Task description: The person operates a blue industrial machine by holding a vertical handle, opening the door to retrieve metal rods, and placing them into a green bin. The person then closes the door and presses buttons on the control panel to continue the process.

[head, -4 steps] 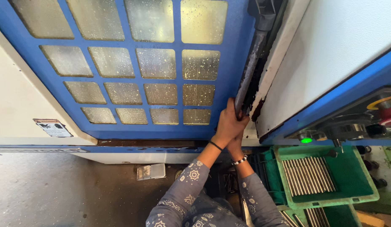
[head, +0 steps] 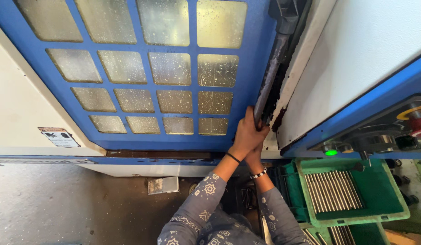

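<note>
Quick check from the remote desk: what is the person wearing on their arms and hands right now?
Both hands are bare, no gloves. The left hand has a thin black band at the wrist; the right hand has a bracelet of black and white beads. Both arms are in long grey-blue sleeves printed with pale floral and geometric motifs.

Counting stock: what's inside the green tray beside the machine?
The green tray holds a row of grey metal rods lying side by side. Whatever lies beneath them is covered.
</note>
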